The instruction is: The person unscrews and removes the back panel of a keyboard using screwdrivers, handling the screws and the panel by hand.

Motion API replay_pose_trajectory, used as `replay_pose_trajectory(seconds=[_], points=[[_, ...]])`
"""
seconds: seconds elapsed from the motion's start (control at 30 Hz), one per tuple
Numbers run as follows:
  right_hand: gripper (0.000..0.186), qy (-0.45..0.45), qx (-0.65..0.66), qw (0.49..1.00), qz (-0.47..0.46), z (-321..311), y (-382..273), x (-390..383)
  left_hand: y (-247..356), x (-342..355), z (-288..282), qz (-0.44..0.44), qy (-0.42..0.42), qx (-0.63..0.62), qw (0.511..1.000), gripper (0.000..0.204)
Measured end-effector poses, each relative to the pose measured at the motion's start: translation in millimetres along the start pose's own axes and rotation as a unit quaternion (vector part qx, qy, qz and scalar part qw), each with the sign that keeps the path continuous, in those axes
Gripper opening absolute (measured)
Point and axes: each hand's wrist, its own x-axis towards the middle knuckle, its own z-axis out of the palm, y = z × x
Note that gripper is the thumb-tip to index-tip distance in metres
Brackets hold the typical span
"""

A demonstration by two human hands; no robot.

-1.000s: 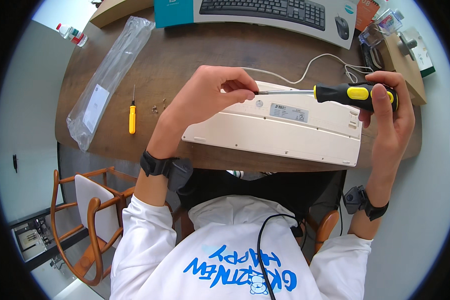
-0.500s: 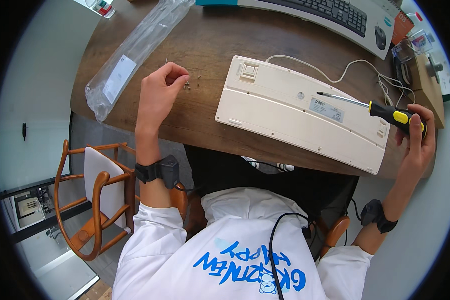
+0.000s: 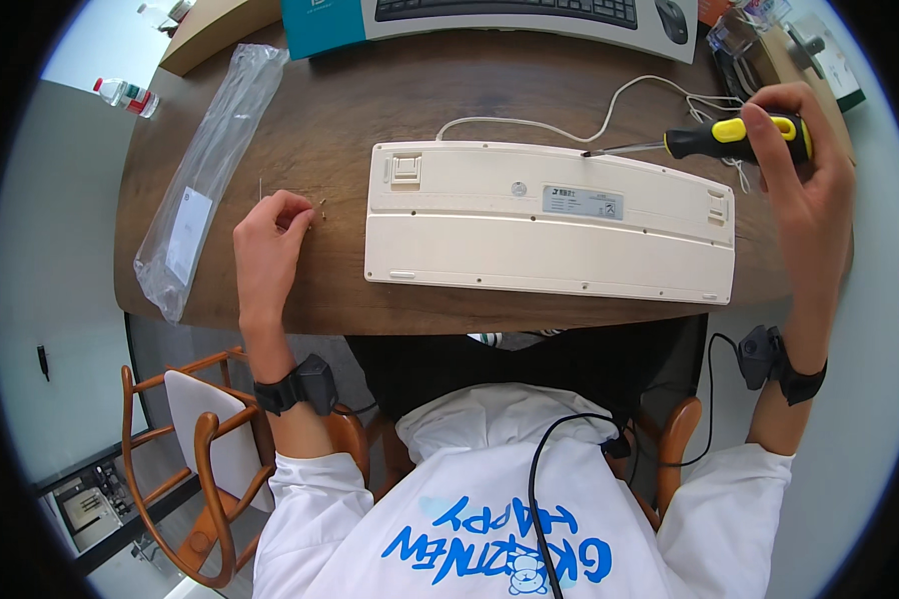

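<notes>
Cream plastic catches the eye first — a keyboard [image 3: 549,222] lies upside down on the dark wooden tabletop [image 3: 350,110], its underside up and its white cable [image 3: 609,105] looping away toward the far edge. The person's right hand [image 3: 804,190] is closed around the black-and-yellow handle of a screwdriver [image 3: 714,140], whose shaft points left with the tip at the keyboard's far edge, near the middle. The left hand [image 3: 265,245] rests on the wood well to the left of the keyboard, fingertips pinched together just beside a few small screws [image 3: 317,212]; whether a screw is actually between the fingers I cannot tell.

It looks like the back is being unscrewed, one screw being parked with the others while the driver waits. By my reckoning the next move calls for seating the tip squarely in another screw hole along the case — and for the left hand to steady the keyboard. A clear plastic bag [image 3: 205,180] lies further left.
</notes>
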Motion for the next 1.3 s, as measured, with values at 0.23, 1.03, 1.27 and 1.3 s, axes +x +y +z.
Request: replay_pose_trajectory(seconds=[0.23, 1.03, 1.27, 1.3], points=[[0.032, -0.036, -0.003, 0.999, 0.037, -4, 7, 3, 0, -3, 1, 0.016, -0.019, 0.044, 0.999, 0.009], [0.035, -0.124, -0.139, 0.97, -0.154, 24, -83, 70, 86, -39, 66, 0.268, 0.019, -0.035, 0.963, 0.013], [0.041, -0.108, -0.235, 0.965, -0.035, 21, -108, 69, 83, -46, 79, 0.268, 0.038, -0.058, 0.961, 0.013], [0.041, -0.106, -0.263, 0.959, -0.02, 14, -112, 71, 86, -44, 81, 0.277, 0.038, -0.063, 0.958, 0.013]])
